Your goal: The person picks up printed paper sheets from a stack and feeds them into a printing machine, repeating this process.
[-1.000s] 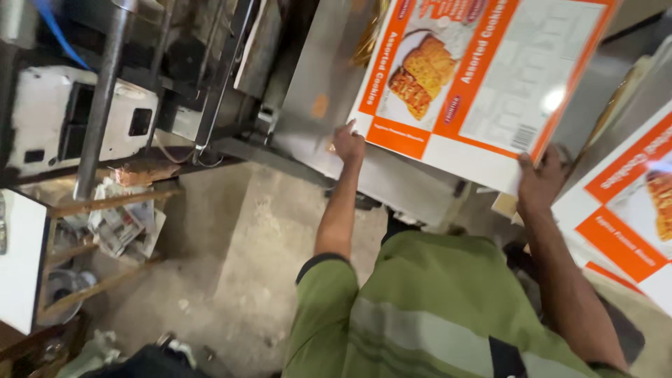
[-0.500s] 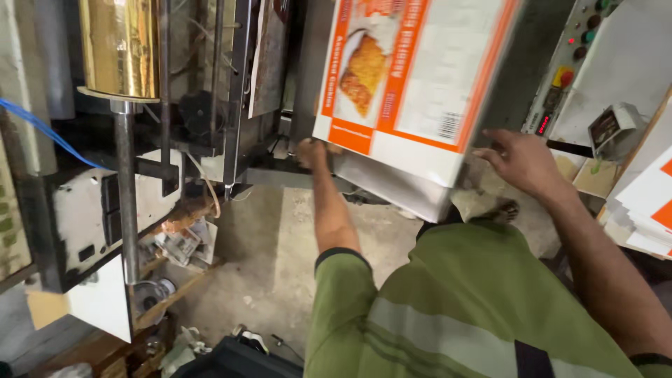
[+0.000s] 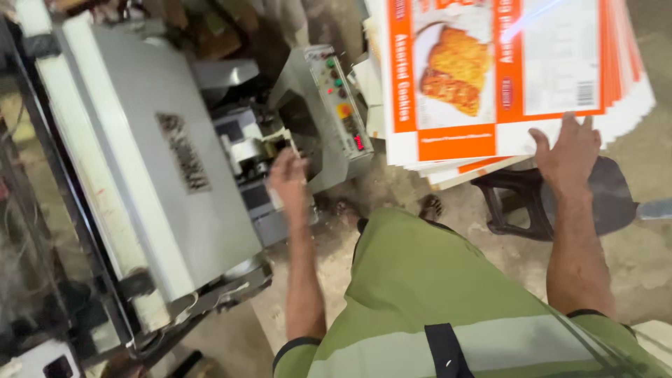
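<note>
A stack of flat orange-and-white printed carton sheets (image 3: 490,77) with a biscuit picture lies at the upper right. My right hand (image 3: 568,148) rests flat on the stack's near edge, fingers spread, gripping nothing. My left hand (image 3: 287,178) is blurred in front of the grey machine (image 3: 161,161), close to its small inner parts beside the control box (image 3: 336,105). Nothing shows in that hand and it is away from the sheets. My green striped shirt fills the bottom of the view.
The control box carries several coloured buttons and a red display. A dark plastic stool (image 3: 560,203) stands under the stack's edge. A sandalled foot (image 3: 430,206) is on the concrete floor (image 3: 651,259). The machine's frame and rollers (image 3: 91,210) run along the left.
Both hands held the cartons up against the machine before. Now the cartons lie at the right, my left hand has let go and moved to the machine, and my right hand rests on the stack.
</note>
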